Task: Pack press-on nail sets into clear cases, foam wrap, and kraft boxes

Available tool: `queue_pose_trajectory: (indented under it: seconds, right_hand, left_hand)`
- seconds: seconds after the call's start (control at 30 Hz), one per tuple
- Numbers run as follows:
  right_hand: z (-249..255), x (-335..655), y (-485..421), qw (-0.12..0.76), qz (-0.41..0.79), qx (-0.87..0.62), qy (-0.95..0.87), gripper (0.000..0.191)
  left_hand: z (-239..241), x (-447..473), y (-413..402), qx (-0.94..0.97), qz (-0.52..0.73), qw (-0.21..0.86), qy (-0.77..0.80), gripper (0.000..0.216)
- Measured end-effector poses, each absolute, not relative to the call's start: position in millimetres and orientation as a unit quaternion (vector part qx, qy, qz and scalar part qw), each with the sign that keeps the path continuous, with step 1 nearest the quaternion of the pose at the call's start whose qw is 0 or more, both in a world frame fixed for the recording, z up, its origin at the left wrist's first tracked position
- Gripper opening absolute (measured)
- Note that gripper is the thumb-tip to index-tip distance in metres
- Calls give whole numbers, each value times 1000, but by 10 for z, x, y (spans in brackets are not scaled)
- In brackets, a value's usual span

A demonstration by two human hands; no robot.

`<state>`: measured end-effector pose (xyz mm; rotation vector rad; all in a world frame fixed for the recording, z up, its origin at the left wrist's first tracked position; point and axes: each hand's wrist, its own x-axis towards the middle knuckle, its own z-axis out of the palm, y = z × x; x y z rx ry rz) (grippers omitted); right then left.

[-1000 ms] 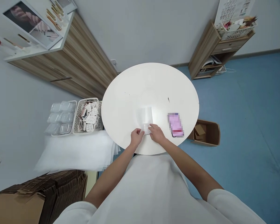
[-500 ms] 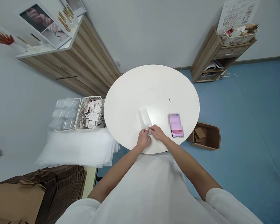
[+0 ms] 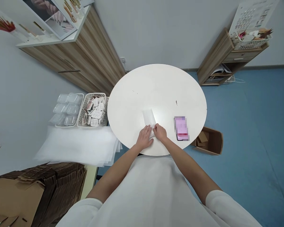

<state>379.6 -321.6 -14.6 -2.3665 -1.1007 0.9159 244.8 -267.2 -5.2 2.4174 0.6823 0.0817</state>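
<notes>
A narrow, whitish translucent strip of folded packing sheet lies on the round white table, pointing away from me. My left hand rests on its near end, fingers stretched out flat and thumb apart. Close beside it, my right hand has its fingers curled in at the strip's right edge, pinching it. The near end of the strip is partly hidden under both hands. A phone with a pink, blurred screen lies to the right of my right hand.
Left of the table are a basket of printed cards, a tray of clear plastic boxes, large white sheets and flattened cardboard. An open cardboard box stands on the floor at right. Cabinets line the wall.
My left hand has gone from bunched fingers to lying flat on the strip. The right hand has curled its fingers more and sits slightly further right. The view has shifted a little.
</notes>
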Motion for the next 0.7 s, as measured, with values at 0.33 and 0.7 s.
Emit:
queue_pose_trajectory:
  seconds: [0.33,0.7]
  right_hand:
    - [-187,4075,-3500,165,241,-666,-687,75]
    - [-240,3944,-3706,198,320,-639,-671,62]
  left_hand:
    - [-128,2566,-2429,945,-43,261,194,72]
    - [83,2340,-2491,879,-60,442,172,60]
